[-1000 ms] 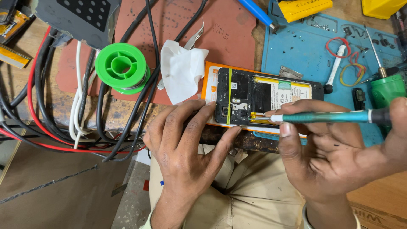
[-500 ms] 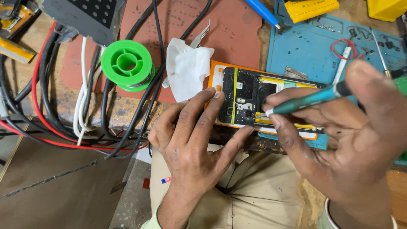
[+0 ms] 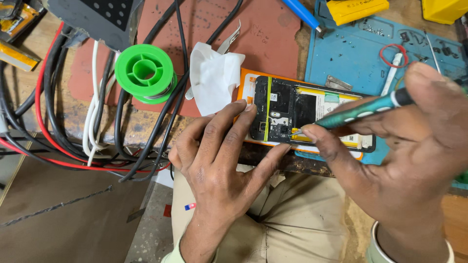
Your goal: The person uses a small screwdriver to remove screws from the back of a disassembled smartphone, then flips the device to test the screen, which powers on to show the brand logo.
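phone: opened phone [image 3: 302, 114], back cover off, board and battery exposed, lying flat on an orange case at the bench's near edge, partly over the blue mat [image 3: 360, 53], between the two hands
left hand: left hand [image 3: 219, 156] flat and open, palm down, fingers spread; fingertips [image 3: 246, 106] press on the phone's left end and pin it down; grips nothing
right hand: right hand [image 3: 404, 141] closed around a teal screwdriver [image 3: 360, 111] in a pen-style pinch, forefinger running down the shaft, thumb on top; hand sits right of and below the phone, covering its right end
tip: screwdriver tip meets the board near the middle of the phone, just beside the yellow strip at the battery's lower edge; can't tell if it sits in a screw
left of phone: crumpled white tissue [image 3: 212, 83] just beside the phone's left end, with metal tweezers [image 3: 229, 41] poking out from behind it
further left: green solder spool [image 3: 145, 73] on the red-brown mat [image 3: 214, 24], among a tangle of black, red and white cables [image 3: 73, 126]
on the mat: red rubber band [image 3: 392, 54], small loose screws, blue-handled tool [image 3: 302, 13] at its upper left edge
below: person's beige trousers [image 3: 292, 214] under the bench edge
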Demonstrator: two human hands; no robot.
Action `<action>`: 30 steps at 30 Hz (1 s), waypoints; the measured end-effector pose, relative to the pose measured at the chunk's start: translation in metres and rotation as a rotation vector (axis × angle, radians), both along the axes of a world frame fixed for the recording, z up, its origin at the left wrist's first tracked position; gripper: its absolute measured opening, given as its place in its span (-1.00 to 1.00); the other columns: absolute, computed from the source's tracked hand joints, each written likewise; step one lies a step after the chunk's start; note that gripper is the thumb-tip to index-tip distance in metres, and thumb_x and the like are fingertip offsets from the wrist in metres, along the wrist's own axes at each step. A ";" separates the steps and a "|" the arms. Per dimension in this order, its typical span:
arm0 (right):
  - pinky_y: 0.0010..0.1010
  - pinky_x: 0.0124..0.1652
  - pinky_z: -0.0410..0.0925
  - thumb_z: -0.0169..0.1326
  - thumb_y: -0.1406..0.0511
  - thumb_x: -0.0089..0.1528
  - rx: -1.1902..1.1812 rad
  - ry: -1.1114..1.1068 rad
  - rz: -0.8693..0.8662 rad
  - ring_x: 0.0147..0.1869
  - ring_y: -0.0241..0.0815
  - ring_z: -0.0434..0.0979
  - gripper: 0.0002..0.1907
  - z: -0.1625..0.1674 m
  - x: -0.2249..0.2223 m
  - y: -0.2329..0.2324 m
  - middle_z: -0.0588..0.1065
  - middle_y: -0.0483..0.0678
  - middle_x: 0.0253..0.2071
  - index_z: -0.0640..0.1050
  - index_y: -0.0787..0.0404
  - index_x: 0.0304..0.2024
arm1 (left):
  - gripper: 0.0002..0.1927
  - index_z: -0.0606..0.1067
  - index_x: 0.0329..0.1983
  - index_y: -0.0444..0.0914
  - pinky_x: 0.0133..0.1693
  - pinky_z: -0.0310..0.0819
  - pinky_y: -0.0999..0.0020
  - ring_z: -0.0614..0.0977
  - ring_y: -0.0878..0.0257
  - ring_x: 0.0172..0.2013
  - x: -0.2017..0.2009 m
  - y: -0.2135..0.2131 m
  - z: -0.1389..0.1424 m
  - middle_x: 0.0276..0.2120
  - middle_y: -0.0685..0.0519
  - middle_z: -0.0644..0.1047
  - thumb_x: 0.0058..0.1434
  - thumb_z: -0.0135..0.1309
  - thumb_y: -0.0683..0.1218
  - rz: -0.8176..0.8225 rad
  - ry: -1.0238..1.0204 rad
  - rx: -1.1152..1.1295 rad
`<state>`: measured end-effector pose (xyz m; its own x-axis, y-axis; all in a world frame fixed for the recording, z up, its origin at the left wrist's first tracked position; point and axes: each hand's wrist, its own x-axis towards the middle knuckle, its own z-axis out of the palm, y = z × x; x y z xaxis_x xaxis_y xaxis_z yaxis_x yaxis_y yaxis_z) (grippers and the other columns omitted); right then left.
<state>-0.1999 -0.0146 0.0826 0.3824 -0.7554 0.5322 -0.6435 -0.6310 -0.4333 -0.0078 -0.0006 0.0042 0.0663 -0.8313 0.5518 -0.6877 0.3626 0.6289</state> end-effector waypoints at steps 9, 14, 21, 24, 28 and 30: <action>-0.27 -0.11 0.60 0.20 0.59 0.18 0.019 0.032 0.014 -0.05 0.11 0.68 -0.12 0.000 -0.004 -0.002 0.51 0.39 -0.07 -0.09 0.43 0.33 | -0.36 0.57 0.17 -0.19 0.22 0.13 0.15 0.43 0.09 0.15 -0.003 -0.001 0.001 0.15 0.11 0.55 0.12 0.43 0.20 0.024 -0.007 -0.017; -0.34 -0.10 0.60 0.23 0.58 0.26 0.005 0.046 -0.010 -0.07 0.03 0.69 -0.12 0.001 -0.006 -0.001 0.52 0.33 -0.07 -0.09 0.36 0.38 | -0.36 0.57 0.16 -0.20 0.21 0.14 0.15 0.44 0.09 0.14 -0.002 -0.001 0.000 0.15 0.11 0.55 0.12 0.44 0.20 0.017 -0.020 -0.033; -0.34 -0.12 0.61 0.22 0.60 0.20 0.012 0.013 0.067 -0.06 0.06 0.68 -0.07 0.001 -0.005 -0.006 0.48 0.33 -0.07 -0.11 0.32 0.39 | -0.36 0.57 0.17 -0.21 0.20 0.17 0.17 0.44 0.09 0.13 -0.001 -0.001 0.000 0.15 0.09 0.55 0.13 0.45 0.19 0.013 -0.018 -0.034; -0.33 -0.07 0.62 0.23 0.60 0.21 0.045 -0.045 0.108 0.04 0.07 0.66 -0.04 -0.002 -0.002 -0.005 0.31 0.34 0.15 -0.12 0.30 0.43 | -0.35 0.57 0.16 -0.21 0.21 0.16 0.15 0.44 0.08 0.13 -0.001 -0.001 0.002 0.14 0.10 0.56 0.11 0.45 0.19 0.011 -0.017 -0.007; -0.32 -0.07 0.63 0.27 0.56 0.18 0.056 -0.058 0.079 0.13 0.11 0.63 0.02 -0.005 -0.003 -0.005 0.14 0.39 0.36 -0.12 0.30 0.44 | -0.35 0.57 0.17 -0.21 0.20 0.15 0.14 0.43 0.08 0.13 -0.002 -0.001 0.001 0.14 0.10 0.55 0.11 0.45 0.19 0.029 -0.036 -0.020; -0.30 -0.08 0.64 0.30 0.53 0.14 0.039 0.008 0.029 0.12 0.16 0.63 0.04 -0.005 -0.005 -0.007 0.19 0.45 0.27 -0.13 0.29 0.42 | -0.36 0.57 0.15 -0.20 0.19 0.14 0.13 0.44 0.10 0.13 -0.002 -0.001 0.001 0.13 0.12 0.56 0.10 0.45 0.20 0.025 -0.033 -0.018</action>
